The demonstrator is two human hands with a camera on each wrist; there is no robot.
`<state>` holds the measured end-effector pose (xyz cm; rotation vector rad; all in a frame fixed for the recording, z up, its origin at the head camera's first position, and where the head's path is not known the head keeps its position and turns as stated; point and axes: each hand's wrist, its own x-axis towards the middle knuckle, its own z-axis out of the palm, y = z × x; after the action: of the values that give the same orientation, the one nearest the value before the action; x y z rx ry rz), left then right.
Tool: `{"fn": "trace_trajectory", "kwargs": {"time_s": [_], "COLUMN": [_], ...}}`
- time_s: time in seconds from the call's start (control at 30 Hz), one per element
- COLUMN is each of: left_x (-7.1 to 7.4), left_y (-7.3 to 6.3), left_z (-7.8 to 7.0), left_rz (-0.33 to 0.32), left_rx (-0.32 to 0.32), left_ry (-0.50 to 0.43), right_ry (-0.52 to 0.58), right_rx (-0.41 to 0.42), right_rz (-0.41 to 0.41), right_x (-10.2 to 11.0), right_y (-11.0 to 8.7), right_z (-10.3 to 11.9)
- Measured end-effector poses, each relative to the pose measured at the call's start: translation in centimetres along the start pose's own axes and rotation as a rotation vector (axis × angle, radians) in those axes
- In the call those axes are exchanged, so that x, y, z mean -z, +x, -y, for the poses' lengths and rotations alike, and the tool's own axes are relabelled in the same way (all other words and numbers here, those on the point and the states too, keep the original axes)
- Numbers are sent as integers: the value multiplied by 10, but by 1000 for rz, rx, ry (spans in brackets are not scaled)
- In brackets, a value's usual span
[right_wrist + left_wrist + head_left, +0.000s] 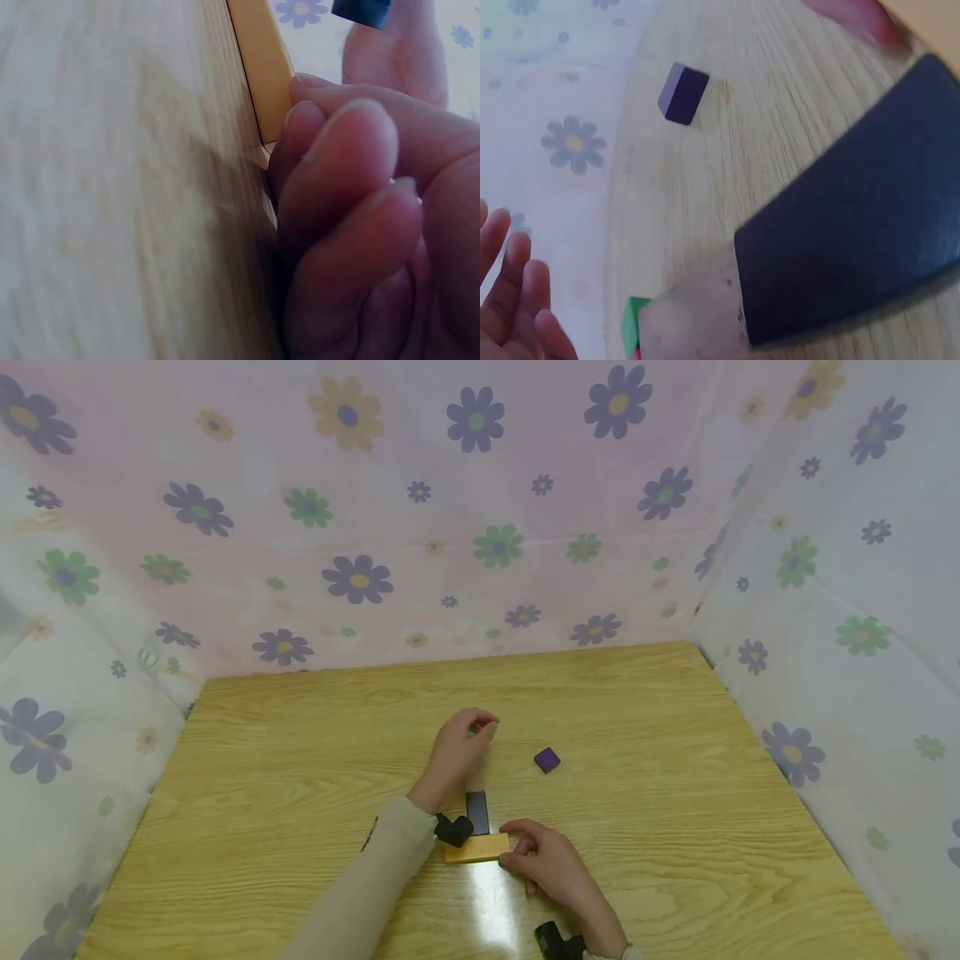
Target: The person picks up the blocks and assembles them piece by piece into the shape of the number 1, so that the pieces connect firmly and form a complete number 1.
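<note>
An orange-yellow block (pixel 477 849) lies crosswise on the table, its right end between the thumb and index finger of my right hand (pixel 553 867). Behind it a black block (pixel 477 812) runs away from me. A pale block (pixel 694 311) continues the row at the black block's far end. Beyond that, a green block (pixel 632 324) shows with a bit of red beside it. My left hand (pixel 456 745) hovers over this far end, covering part of it in the head view. Its fingers (pixel 508 281) are loosely bent, apart from the blocks in the left wrist view.
A small purple block (pixel 547 760) sits alone on the wood-grain table (pixel 675 760), right of the row. Flowered cloth (pixel 420 535) hangs behind the table and along both sides. Black wrist cameras (pixel 454 830) are strapped to both wrists; the left one overlaps the yellow block's edge.
</note>
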<state>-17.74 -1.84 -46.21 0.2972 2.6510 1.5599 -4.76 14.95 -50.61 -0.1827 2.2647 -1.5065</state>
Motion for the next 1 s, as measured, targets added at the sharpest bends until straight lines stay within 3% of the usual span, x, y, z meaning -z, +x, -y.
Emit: {"fn": "trace_trajectory", "kwargs": {"time_s": [0.17,0.4,0.63,0.87,1.0], "left_x": [-8,-22,-39,-50,-54], "left_y": [-3,-3,1,1,3], "left_z": [-12,-24,-23,-22,-21], "left_rz": [101,181,215,306,343], "left_rx": [-20,-17,-58,-38,-65], "left_ry": [29,67,188,227,293], "right_ry": [-11,-6,-5,-7,-5], "right_rx": [-4,-11,-3,2,4], "right_rz": [1,7,7,4,2], "right_x": [0,1,2,1,1], "right_y": [0,0,-1,-1,-1], "right_z": [-1,0,1,2,1]}}
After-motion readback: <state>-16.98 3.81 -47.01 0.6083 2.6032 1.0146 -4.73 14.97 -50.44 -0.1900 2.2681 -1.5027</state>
